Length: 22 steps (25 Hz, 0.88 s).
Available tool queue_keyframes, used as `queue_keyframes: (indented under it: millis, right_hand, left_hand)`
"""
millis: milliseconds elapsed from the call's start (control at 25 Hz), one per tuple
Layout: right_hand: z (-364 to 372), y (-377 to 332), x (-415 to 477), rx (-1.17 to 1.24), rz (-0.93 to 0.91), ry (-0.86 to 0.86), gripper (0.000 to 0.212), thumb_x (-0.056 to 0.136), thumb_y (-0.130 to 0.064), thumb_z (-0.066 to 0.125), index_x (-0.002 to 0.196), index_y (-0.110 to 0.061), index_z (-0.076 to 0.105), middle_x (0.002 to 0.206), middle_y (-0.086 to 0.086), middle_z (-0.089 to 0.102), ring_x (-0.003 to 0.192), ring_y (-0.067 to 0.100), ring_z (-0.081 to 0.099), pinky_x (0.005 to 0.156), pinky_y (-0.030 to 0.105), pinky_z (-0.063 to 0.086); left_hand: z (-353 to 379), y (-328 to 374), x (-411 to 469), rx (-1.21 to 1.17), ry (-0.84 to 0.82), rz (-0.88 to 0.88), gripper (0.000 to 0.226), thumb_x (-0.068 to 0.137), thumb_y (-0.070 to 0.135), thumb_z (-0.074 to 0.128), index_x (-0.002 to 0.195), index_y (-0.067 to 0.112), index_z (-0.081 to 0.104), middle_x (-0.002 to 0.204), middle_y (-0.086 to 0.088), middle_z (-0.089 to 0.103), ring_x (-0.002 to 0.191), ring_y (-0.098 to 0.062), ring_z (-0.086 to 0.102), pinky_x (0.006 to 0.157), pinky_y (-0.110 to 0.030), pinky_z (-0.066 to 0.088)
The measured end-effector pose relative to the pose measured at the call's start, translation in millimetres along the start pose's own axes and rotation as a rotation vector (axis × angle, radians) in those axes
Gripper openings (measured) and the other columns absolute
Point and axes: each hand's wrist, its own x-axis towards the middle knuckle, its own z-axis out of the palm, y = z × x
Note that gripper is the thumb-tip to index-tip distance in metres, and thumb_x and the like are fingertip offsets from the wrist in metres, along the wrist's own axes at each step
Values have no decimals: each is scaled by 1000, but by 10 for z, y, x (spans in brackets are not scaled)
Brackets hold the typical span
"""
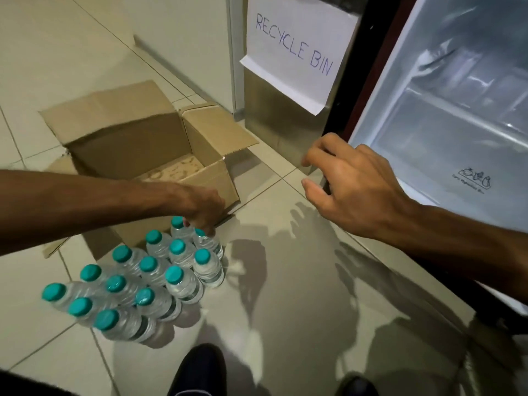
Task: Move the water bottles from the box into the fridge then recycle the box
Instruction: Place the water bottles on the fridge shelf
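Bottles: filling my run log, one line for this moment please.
left hand grips bottle | right hand open, near fridge | box open | other bottles on floor

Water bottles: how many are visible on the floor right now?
14 water bottles, all standing clustered on the floor beside the open box; the left hand grips one at the far end and may hide another.
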Motion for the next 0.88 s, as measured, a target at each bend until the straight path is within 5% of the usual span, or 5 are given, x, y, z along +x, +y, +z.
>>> queue_keyframes:
  millis: [160,440,640,880]
  right_hand:
    - [31,-22,-29,-10,-6,-11,25,94,-35,56,107,-15,65,110,1,58,69,20,55,67,36,48]
    - [68,-83,-132,-21,-83,-43,27,90,-30,56,101,-8,68,103,9,64,63,25,51,60,30,38]
    - [56,-103,-132,23,15,-171,28,97,-36,53,116,-17,63,114,-1,59,80,20,56,69,28,34]
    - [5,-32,-37,225,200,-365,35,91,-40,66,120,-23,60,119,-1,61,86,14,58,79,38,55]
  left_hand:
    - [31,21,51,-157,-12,-46,30,90,31,68,70,14,55,64,-1,63,62,-16,68,64,-25,58]
    - [12,23,39,-252,100,-45,23,83,23,76,83,14,55,73,-2,64,60,-11,61,50,-19,47]
    - [-258,51,-34,-415,232,13,25,79,14,78,97,14,60,89,-5,65,73,-16,67,54,-19,54]
    - [-831,274,-258,-653,347,181,20,76,7,79,93,10,68,92,-4,70,81,-19,70,57,-20,56]
